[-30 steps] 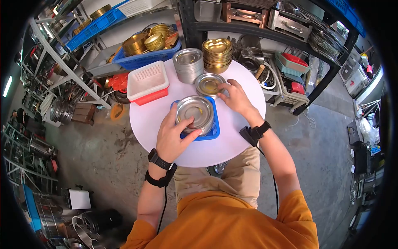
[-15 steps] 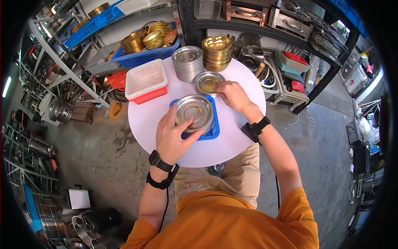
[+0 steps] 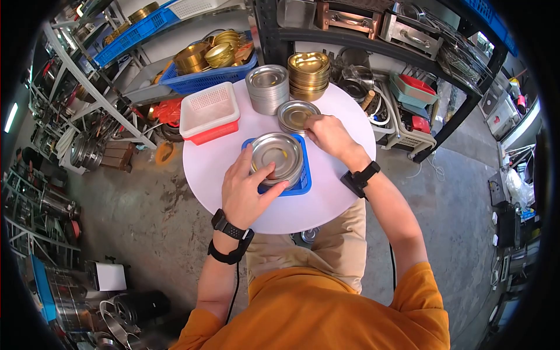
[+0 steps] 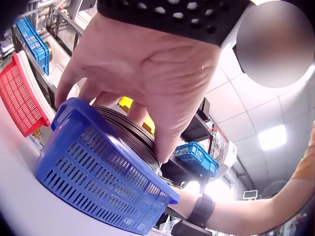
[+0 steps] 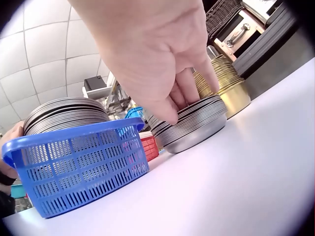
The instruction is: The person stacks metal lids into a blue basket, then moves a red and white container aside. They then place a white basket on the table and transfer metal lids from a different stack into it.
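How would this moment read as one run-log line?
left hand: holding dish pile in blue basket | right hand: pinching low dish stack at rim | surface: round white table

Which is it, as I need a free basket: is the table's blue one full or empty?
Full: plates stacked in the blue basket rise above its rim.

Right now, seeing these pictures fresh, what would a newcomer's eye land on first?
Probably the shiny gold stack, topped by a heart-shaped dish, near the far edge of the round white table. Next, the bright blue basket nearer the person, holding steel plates on which the left grip rests. Just beyond it, the right grip pinches the rim of a shorter steel stack.
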### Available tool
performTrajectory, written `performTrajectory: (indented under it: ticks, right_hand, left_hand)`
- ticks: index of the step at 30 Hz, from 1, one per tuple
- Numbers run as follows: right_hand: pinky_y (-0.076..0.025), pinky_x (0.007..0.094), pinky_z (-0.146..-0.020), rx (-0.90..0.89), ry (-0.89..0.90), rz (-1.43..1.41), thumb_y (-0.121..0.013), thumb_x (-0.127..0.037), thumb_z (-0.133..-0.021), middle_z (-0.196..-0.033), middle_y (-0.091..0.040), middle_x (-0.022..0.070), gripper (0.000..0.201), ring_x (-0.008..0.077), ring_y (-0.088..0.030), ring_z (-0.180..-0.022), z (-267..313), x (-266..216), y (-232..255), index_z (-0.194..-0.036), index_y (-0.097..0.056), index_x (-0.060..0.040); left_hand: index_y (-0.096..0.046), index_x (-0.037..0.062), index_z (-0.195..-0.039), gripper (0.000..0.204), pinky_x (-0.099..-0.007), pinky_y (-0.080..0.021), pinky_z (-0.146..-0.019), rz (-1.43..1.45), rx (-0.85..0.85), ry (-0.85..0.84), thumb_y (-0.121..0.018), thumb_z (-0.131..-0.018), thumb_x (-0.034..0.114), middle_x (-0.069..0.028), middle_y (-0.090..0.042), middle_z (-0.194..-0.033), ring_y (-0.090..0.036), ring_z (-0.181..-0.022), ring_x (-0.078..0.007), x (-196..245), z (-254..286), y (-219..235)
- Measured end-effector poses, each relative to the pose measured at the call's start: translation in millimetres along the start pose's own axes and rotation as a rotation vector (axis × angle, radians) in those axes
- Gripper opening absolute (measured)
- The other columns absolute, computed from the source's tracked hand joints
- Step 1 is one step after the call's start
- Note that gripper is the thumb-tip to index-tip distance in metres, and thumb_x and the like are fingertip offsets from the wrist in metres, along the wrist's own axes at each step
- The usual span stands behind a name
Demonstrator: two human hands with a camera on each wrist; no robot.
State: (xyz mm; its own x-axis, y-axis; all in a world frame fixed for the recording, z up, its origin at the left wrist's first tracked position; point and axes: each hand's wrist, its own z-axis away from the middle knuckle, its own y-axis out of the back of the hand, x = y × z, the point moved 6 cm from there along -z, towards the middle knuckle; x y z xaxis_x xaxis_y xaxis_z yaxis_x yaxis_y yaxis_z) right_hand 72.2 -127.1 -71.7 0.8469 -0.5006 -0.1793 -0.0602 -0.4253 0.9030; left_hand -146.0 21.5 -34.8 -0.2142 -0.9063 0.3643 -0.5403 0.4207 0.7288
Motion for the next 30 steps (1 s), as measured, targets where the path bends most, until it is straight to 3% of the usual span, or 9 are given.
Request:
performTrajectory:
  ticks: [5, 14, 17, 19, 22, 24, 26, 27, 30]
  right_hand:
    - [-0.061, 0.0508, -0.080, 0.080, -0.006, -0.072, -0.073, -0.010, -0.090, -0.091, -0.076, 0.0200, 0.006, 0.0405, -0.075, -0.088, 1, 0, 10, -0.093, -0.075, -0.0048]
    - [-0.058, 0.0470, -0.084, 0.390, -0.006, -0.345, -0.079, -0.011, -0.090, -0.095, -0.078, 0.0152, 0.011, 0.0383, -0.074, -0.088, 11, -38, 71, -0.097, -0.078, -0.0029]
    - [-0.053, 0.0448, -0.098, 0.417, 0.195, -0.351, -0.080, -0.011, -0.089, -0.099, -0.079, 0.0096, 0.009, 0.0303, -0.073, -0.098, 23, -73, 89, -0.094, -0.078, -0.0039]
    - [-0.053, 0.0443, -0.098, 0.401, 0.258, -0.329, -0.080, -0.011, -0.088, -0.099, -0.078, 0.0092, 0.010, 0.0301, -0.073, -0.099, 31, -89, 96, -0.094, -0.078, -0.0039]
    - [-0.053, 0.0433, -0.099, 0.380, 0.336, -0.297, -0.081, -0.011, -0.086, -0.102, -0.077, 0.0074, 0.011, 0.0287, -0.071, -0.102, 43, -104, 92, -0.094, -0.077, -0.0045]
    - [-0.052, 0.0434, -0.100, 0.286, 0.383, -0.270, -0.082, -0.013, -0.085, -0.102, -0.077, 0.0062, 0.013, 0.0279, -0.070, -0.105, 49, -112, 85, -0.095, -0.078, -0.0050]
    - [-0.052, 0.0431, -0.100, 0.250, 0.422, -0.272, -0.081, -0.017, -0.088, -0.102, -0.076, 0.0068, 0.016, 0.0277, -0.069, -0.106, 51, -116, 82, -0.098, -0.078, -0.0047]
    - [-0.052, 0.0446, -0.103, 0.219, 0.433, -0.300, -0.081, -0.021, -0.090, -0.106, -0.077, 0.0078, 0.019, 0.0289, -0.069, -0.111, 52, -118, 82, -0.099, -0.079, -0.0049]
    - [-0.052, 0.0464, -0.105, 0.241, 0.377, -0.367, -0.080, -0.025, -0.093, -0.111, -0.078, 0.0109, 0.023, 0.0320, -0.069, -0.114, 50, -113, 84, -0.102, -0.079, -0.0038]
  left_hand:
    - [-0.083, 0.0033, -0.114, 0.047, -0.0450, -0.054, -0.108, -0.018, -0.023, -0.001, -0.094, -0.080, 0.034, -0.0399, -0.055, -0.150, -0.066, -0.130, -0.0473, 4, -2, 3]
    - [-0.083, 0.0020, -0.111, 0.045, -0.0451, -0.056, -0.105, -0.015, -0.012, -0.011, -0.093, -0.081, 0.034, -0.0396, -0.054, -0.150, -0.068, -0.126, -0.0462, 2, 1, 4]
    - [-0.075, 0.0039, -0.130, 0.058, -0.0516, -0.048, -0.112, 0.132, -0.141, 0.053, -0.089, -0.085, 0.038, -0.0379, -0.053, -0.152, -0.059, -0.136, -0.0501, -13, 5, -2]
    - [-0.058, 0.0002, -0.148, 0.078, -0.0532, -0.045, -0.116, 0.189, -0.058, 0.152, -0.089, -0.086, 0.036, -0.0384, -0.048, -0.156, -0.053, -0.141, -0.0534, -18, 4, 10]
    - [-0.044, -0.0035, -0.155, 0.091, -0.0543, -0.042, -0.119, 0.201, 0.049, 0.140, -0.090, -0.086, 0.035, -0.0392, -0.042, -0.160, -0.047, -0.146, -0.0541, -18, 3, 26]
    - [-0.050, 0.0022, -0.154, 0.085, -0.0535, -0.041, -0.120, 0.210, 0.059, 0.111, -0.089, -0.087, 0.037, -0.0395, -0.038, -0.162, -0.044, -0.149, -0.0530, -10, 4, 33]
    - [-0.056, 0.0098, -0.155, 0.076, -0.0498, -0.039, -0.122, 0.103, -0.093, 0.120, -0.086, -0.091, 0.037, -0.0339, -0.038, -0.166, -0.040, -0.154, -0.0492, -6, 7, 26]
    - [-0.066, 0.0129, -0.147, 0.065, -0.0495, -0.041, -0.122, 0.096, -0.086, 0.111, -0.086, -0.090, 0.038, -0.0347, -0.037, -0.166, -0.043, -0.153, -0.0497, -7, 9, 22]
    - [-0.072, 0.0115, -0.139, 0.057, -0.0490, -0.042, -0.121, 0.098, -0.117, 0.089, -0.086, -0.090, 0.037, -0.0359, -0.037, -0.166, -0.047, -0.150, -0.0503, -5, 13, 15]
